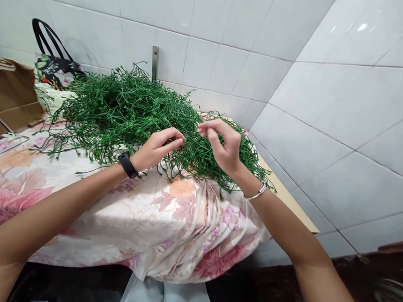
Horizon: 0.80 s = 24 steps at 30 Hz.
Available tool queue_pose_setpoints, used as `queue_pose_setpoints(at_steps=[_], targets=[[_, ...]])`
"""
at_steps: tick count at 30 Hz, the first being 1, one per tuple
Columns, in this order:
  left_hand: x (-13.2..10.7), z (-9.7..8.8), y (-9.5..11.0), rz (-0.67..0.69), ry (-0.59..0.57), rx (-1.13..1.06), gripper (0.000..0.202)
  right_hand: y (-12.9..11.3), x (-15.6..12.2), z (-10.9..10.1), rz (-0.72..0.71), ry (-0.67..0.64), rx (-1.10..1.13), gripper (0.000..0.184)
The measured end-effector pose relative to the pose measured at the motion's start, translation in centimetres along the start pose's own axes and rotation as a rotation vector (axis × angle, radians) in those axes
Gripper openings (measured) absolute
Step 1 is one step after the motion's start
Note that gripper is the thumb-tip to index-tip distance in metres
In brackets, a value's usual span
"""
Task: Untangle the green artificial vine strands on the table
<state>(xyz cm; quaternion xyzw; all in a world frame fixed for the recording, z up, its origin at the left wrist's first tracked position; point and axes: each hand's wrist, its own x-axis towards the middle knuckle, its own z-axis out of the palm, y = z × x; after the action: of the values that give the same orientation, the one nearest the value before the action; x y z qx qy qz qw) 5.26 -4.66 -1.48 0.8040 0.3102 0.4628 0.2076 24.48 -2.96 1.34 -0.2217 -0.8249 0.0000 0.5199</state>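
Note:
A large heap of thin, plastic-looking green stems [131, 109] with small bud-like tips lies across the table. Over its near edge, my left hand [159, 147] has thumb and fingertips pressed together in a pinch. My right hand [225, 146] is raised above the right part of the heap, fingers curled in towards the thumb. The two hands face each other, a short gap apart. Anything between either set of fingertips is too small to make out. A black watch is on my left wrist and a thin bangle on my right.
A floral cloth [121, 219] covers the table and bunches up at the front. At the back left stand a floral bag [58, 70] and a cardboard box [10, 96], with a bent metal rod [2, 152] nearby. Tiled walls [333, 96] close off the back and right.

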Motion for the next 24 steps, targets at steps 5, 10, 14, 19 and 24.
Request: queue_pose_setpoints(at_steps=[5,10,14,19,24], targets=[[-0.3,0.5,0.6,-0.005,-0.038,-0.069,0.021,0.0,-1.2,0.4,-0.079,-0.2,-0.046,0.014],[-0.3,0.6,0.6,0.06,-0.034,0.07,0.02,0.1,-1.6,0.9,-0.154,-0.21,-0.139,0.009],[-0.4,0.8,0.3,0.189,0.067,0.304,0.018,-0.1,-1.7,0.9,-0.138,-0.241,-0.235,0.008],[-0.7,1.0,-0.1,0.341,0.072,0.555,0.014,-0.1,-1.7,0.6,-0.134,-0.333,-0.35,0.007],[-0.6,1.1,0.3,0.263,0.002,0.674,0.019,0.0,-1.4,0.4,-0.297,-0.328,-0.573,0.014]])
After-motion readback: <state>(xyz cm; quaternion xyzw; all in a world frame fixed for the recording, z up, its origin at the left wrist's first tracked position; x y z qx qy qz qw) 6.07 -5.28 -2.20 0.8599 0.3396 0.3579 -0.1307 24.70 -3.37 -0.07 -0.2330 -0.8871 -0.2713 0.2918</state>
